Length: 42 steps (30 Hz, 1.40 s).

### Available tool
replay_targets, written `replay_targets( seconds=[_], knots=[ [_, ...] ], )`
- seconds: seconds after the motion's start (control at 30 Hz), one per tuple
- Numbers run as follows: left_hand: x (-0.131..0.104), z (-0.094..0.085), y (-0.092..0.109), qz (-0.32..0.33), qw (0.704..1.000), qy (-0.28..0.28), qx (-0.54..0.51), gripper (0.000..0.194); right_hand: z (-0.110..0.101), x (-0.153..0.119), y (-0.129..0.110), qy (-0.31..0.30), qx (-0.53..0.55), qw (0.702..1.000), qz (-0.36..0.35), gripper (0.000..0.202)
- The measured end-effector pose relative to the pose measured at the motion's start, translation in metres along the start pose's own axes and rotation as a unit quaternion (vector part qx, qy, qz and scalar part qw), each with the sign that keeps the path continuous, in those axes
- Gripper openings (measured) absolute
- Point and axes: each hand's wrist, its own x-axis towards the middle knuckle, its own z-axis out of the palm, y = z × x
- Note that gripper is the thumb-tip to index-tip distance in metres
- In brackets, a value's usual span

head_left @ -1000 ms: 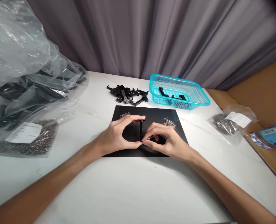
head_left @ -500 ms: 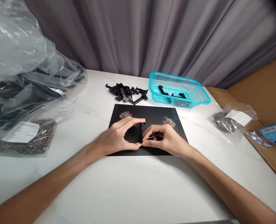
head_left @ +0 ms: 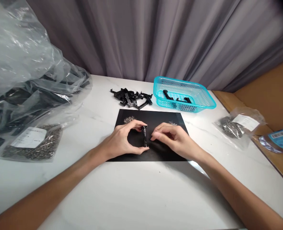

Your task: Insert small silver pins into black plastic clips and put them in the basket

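My left hand (head_left: 122, 137) grips a narrow black plastic part (head_left: 145, 136) by its two ends, thumb at the near end and fingers at the far end. The part stands over a black mat (head_left: 153, 115). To its right, a short gap away, is my right hand (head_left: 172, 135), with thumb and fingertips pinched together. Whatever these fingers hold, if anything, is hidden. Small metal pieces form one pile (head_left: 130, 119) beyond my left hand. A second metal pile (head_left: 173, 123) lies just behind my right hand, partly covered by it.
Black plastic parts (head_left: 129, 97) lie heaped behind the mat. A blue basket (head_left: 209, 103) beside them contains a few more. Bags of metal pieces sit at left (head_left: 51, 140) and right (head_left: 234, 127), near a large clear bag (head_left: 19, 57) and a cardboard box (head_left: 268, 83).
My right hand has drawn away from the black part to the right. The thin metallic thing seen in its fingers before no longer shows. My left hand keeps its grip.
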Motion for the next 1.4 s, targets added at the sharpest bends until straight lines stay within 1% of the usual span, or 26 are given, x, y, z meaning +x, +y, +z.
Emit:
replay_targets(
  seconds=[0.13, 0.2, 0.23, 0.3, 0.4, 0.5, 0.63, 0.83, 0.97, 1.1, 1.27, 1.4],
  knots=[
    [0.0, 0.001, -0.001, -0.015, 0.999, -0.001, -0.041, 0.067, -0.002, -0.005, -0.007, 0.116, -0.062, 0.991, -0.033, 0.034],
    [0.0, 0.002, -0.001, -0.019, 0.998, 0.005, -0.056, 0.066, 0.003, -0.007, -0.009, 0.141, -0.063, 0.988, -0.029, 0.038],
    [0.0, 0.002, -0.001, -0.022, 0.998, 0.01, -0.061, 0.066, 0.005, -0.008, -0.009, 0.141, -0.039, 0.989, -0.021, 0.039],
    [0.0, 0.002, -0.001, -0.028, 0.997, 0.019, -0.065, 0.065, 0.011, -0.009, -0.009, 0.125, 0.045, 0.991, -0.01, 0.038],
    [0.0, 0.001, -0.001, -0.033, 0.997, 0.028, -0.064, 0.065, 0.016, -0.008, -0.009, 0.095, 0.159, 0.983, -0.009, 0.028],
    [-0.002, 0.001, -0.001, -0.039, 0.996, 0.039, -0.064, 0.066, 0.019, -0.008, -0.01, 0.08, 0.202, 0.976, -0.003, 0.021],
    [-0.001, 0.002, -0.001, -0.045, 0.996, 0.04, -0.07, 0.064, 0.021, -0.009, -0.008, 0.084, 0.207, 0.975, -0.001, 0.021],
    [0.001, 0.003, 0.001, -0.048, 0.997, 0.034, -0.058, 0.062, 0.023, -0.009, -0.001, 0.054, 0.217, 0.975, 0.004, 0.021],
    [0.001, 0.002, 0.002, -0.058, 0.996, 0.036, -0.065, 0.061, 0.023, -0.01, -0.002, 0.052, 0.192, 0.98, 0.002, 0.02],
    [0.001, 0.003, 0.001, -0.061, 0.995, 0.043, -0.066, 0.059, 0.026, -0.011, -0.003, 0.058, 0.162, 0.985, -0.015, 0.02],
    [0.001, 0.003, 0.001, -0.056, 0.996, 0.051, -0.045, 0.058, 0.029, -0.011, 0.0, 0.059, 0.165, 0.984, -0.017, 0.019],
    [0.0, 0.002, 0.0, -0.051, 0.997, 0.051, -0.033, 0.059, 0.032, -0.011, 0.002, 0.05, 0.171, 0.984, -0.016, 0.024]
  ],
)
